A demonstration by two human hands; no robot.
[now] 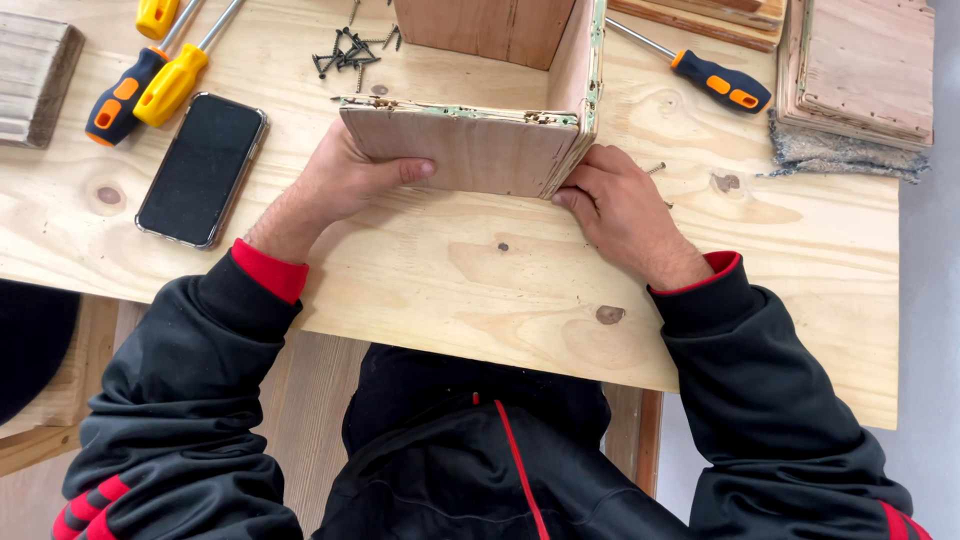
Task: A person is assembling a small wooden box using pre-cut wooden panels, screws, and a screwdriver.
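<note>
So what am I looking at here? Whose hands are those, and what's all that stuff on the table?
There is no machine here, just a person. The picture comes from a camera worn on their head, looking down, so you see their own two arms in black sleeves with red cuffs. The left hand and the right hand both press against the near wall of an open wooden box, one on each side. The box sits on a pale wooden table. To the left lie a phone with a dark screen and some screwdrivers with yellow and orange handles. Another screwdriver lies to the right. A little pile of dark screws sits behind the box, and flat wooden boards are stacked in the far right corner.
</note>
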